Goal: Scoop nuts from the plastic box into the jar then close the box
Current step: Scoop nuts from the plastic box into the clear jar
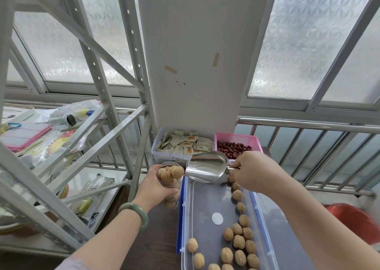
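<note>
My left hand [153, 187] grips a clear jar [169, 179] full of walnuts up to its mouth, held just left of the plastic box. My right hand [249, 171] holds the handle of a shiny metal scoop [207, 170], tilted with its lip touching the jar's mouth; the scoop looks empty inside. Below them lies the open clear plastic box [207, 208] with blue clips, with several walnuts [238, 241] scattered along its right side and near end. Its lid is not identifiable.
Behind the box stand a clear bin of small sachets [183, 146] and a pink basket of red dates [238, 146]. A metal shelf rack [86, 146] with clutter fills the left. A steel railing [308, 126] runs at the right; something red [353, 220] sits lower right.
</note>
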`<state>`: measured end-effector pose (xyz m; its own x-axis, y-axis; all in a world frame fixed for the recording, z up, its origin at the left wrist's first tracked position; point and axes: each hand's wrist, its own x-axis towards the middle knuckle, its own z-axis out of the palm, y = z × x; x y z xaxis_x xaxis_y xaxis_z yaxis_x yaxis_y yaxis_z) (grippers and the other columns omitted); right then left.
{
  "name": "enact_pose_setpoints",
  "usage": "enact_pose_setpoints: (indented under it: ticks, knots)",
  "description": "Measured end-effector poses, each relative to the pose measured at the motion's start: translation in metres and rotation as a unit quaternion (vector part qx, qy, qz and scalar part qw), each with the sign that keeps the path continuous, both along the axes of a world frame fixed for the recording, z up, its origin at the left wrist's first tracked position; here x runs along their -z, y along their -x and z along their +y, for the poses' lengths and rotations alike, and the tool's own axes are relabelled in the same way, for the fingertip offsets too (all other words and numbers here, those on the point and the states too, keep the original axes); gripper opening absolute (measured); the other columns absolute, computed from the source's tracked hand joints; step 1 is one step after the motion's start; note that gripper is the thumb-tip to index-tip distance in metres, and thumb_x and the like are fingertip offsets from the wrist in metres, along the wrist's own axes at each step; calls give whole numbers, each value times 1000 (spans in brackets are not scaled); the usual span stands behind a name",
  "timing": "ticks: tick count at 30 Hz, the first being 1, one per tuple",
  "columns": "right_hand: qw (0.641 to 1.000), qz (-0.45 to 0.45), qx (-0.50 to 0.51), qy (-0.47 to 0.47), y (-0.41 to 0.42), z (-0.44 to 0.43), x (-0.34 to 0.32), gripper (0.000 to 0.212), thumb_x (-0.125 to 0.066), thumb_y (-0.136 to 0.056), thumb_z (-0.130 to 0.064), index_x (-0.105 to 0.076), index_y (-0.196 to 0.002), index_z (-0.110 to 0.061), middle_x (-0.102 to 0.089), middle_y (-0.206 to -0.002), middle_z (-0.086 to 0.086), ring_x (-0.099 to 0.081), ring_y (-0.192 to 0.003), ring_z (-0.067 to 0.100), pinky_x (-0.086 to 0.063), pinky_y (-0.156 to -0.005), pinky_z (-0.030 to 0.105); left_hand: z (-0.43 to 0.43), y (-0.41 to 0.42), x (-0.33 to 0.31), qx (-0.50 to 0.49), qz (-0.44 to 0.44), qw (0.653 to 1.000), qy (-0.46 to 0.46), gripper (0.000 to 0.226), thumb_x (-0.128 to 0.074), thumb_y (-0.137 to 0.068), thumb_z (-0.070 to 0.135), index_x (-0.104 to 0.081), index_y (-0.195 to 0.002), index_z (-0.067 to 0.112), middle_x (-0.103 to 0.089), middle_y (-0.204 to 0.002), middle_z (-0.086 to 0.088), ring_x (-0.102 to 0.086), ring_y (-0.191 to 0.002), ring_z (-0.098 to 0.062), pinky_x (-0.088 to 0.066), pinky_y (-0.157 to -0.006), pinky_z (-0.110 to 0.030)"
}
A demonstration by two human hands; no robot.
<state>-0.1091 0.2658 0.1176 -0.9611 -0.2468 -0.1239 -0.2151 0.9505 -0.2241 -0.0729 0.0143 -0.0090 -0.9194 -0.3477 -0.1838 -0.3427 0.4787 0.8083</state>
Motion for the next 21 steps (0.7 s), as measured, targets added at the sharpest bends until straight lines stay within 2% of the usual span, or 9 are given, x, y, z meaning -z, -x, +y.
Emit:
enact_pose_setpoints:
  ticks: [5, 9, 14, 18, 21]
  knots:
    - [1000, 8, -15, 0, -3, -3, 3, 22, -51, -81, -20, -65, -69, -9, -50, -56, 2, -45, -57, 22, -36, -47, 23, -5, 0, 3, 10, -1, 1000, 0, 88, -87, -42, 30, -46, -119, 31, -64, -106, 4, -63, -99, -15, -53, -89, -41]
    - [1000, 1, -13, 13, -6, -3, 8, 26, -52, -84, -24, -68, -72, -8, -50, -56, 2, -44, -58, 22, -36, -49, 25, -16, 7, 19, 16, -11, 1000, 3, 93, -91, -26, 40, -52, -109, 28, -69, -97, -1, -67, -90, -17, -55, -83, -44]
    - [999, -17, 4, 27, -6, 1, 8, 29, -51, -82, -21, -53, -53, -15, -46, -53, 1, -40, -54, 20, -34, -48, 26, -15, 6, 21, 4, -3, 1000, 6, 86, -87, -33, 39, -51, -111, 33, -69, -98, 3, -67, -91, -15, -56, -83, -41]
    - [998, -23, 31, 41, -2, 7, 20, 24, -53, -82, -20, -64, -62, -12, -51, -56, 2, -44, -56, 20, -36, -48, 25, -21, 13, 43, 11, -12, 1000, 4, 83, -89, -32, 38, -53, -107, 34, -70, -96, 0, -69, -91, -18, -57, -82, -47]
    - [995, -34, 64, 62, 0, 15, 38, 34, -53, -86, -23, -54, -53, -17, -50, -53, -2, -45, -54, 18, -33, -46, 23, -17, 7, 34, 0, -11, 1000, -1, 90, -87, -31, 39, -48, -113, 34, -68, -102, 2, -65, -96, -18, -54, -87, -44]
